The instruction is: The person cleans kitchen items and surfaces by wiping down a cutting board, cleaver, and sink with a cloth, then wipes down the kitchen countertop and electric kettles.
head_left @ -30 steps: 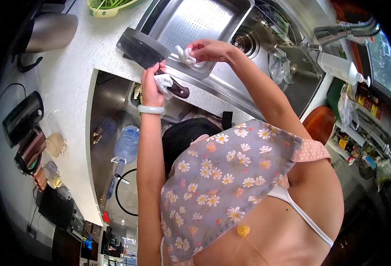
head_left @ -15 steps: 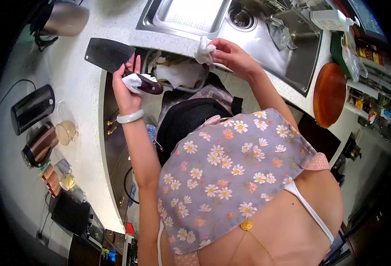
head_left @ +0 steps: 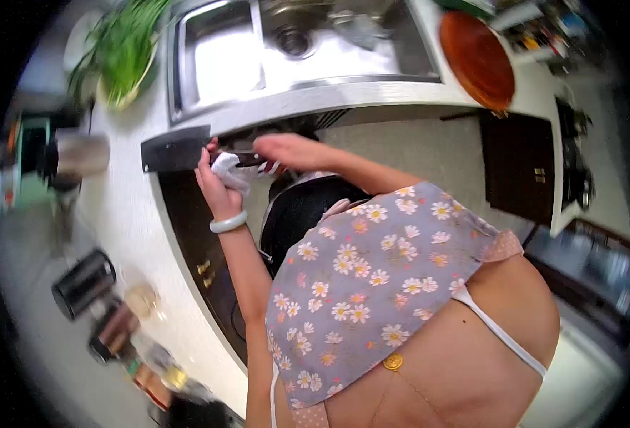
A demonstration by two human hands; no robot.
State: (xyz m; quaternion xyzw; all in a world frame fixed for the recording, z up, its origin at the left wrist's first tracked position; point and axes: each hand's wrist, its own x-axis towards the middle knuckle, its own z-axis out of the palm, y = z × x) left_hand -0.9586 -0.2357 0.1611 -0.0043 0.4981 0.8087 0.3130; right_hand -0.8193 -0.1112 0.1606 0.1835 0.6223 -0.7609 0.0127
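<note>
A dark cleaver (head_left: 177, 149) extends over the counter's front edge, its blade towards the left. My left hand (head_left: 218, 187) is closed on the cleaver, with a crumpled white tissue (head_left: 227, 170) between the palm and the handle. Just right of the handle is my right hand (head_left: 293, 151), smeared by motion, above the opening below the counter. Its fingers are too blurred to read, and no white wad shows in it.
A steel sink (head_left: 329, 53) lies ahead, with a clear plastic bag (head_left: 361, 30) inside. Green vegetables (head_left: 121, 53) fill a bowl at the upper left. A round reddish-brown board (head_left: 477, 60) stands at the upper right. Kettles and cups line the left side.
The view has turned, bringing the vegetables and more floor into sight. My right hand has moved from the sink's front edge to beside the cleaver handle. The white wad it held no longer shows there.
</note>
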